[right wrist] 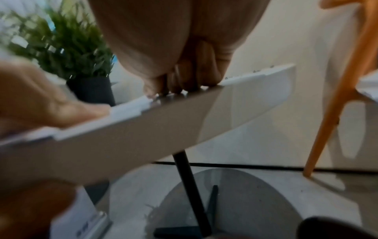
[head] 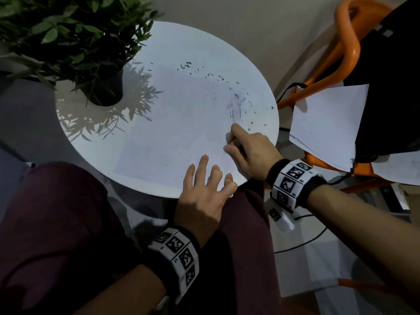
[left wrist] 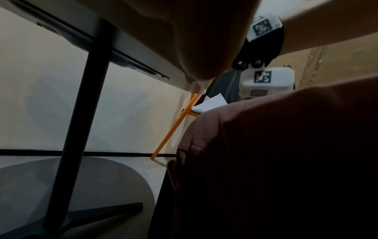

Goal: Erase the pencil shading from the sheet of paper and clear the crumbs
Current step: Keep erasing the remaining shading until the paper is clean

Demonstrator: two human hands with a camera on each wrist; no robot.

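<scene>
The right hand [head: 248, 151] has its fingers curled tight against the sheet of paper [head: 172, 123] near the right edge of the tabletop [head: 95, 114], just below the pencil shading [head: 235, 111]; whether they pinch an eraser cannot be told. The left hand [head: 204, 189] lies flat with spread, straight fingers [head: 203, 164] pressing the sheet at the near edge. Dark crumbs [head: 200, 72] are scattered across the far and right parts of the sheet. The round white tabletop stands on a dark leg [right wrist: 190, 186]. A potted plant [head: 75, 42] sits at its far left edge. An orange chair [head: 343, 48] with loose papers [head: 327, 121] stands to the right.
</scene>
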